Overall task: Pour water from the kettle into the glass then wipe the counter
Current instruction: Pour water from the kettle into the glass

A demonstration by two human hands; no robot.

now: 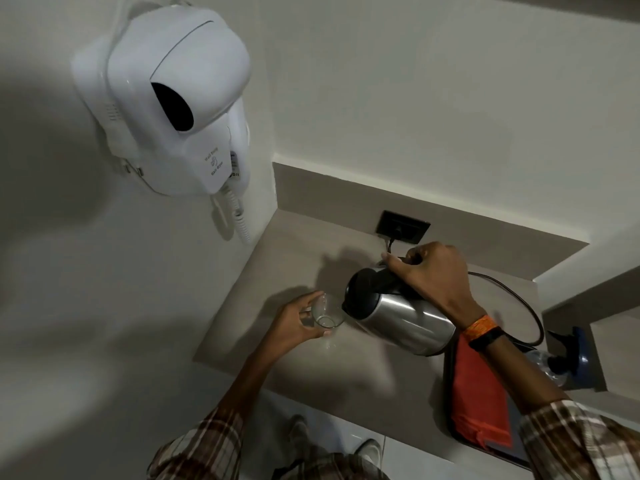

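A steel kettle (405,318) with a black lid is tilted to the left, its spout over the rim of a clear glass (327,311). My right hand (431,275) grips the kettle's black handle from above. My left hand (294,322) wraps around the glass, which stands on the beige counter (284,258). I cannot tell whether water is flowing. An orange cloth (479,396) lies on a dark tray at the right, partly hidden by my right forearm.
A white wall-mounted hair dryer (173,109) hangs at the upper left. A black wall socket (403,226) sits behind the kettle, with a cable (519,303) looping right. A spray bottle (561,358) lies at the right edge. The counter's front edge runs below my arms.
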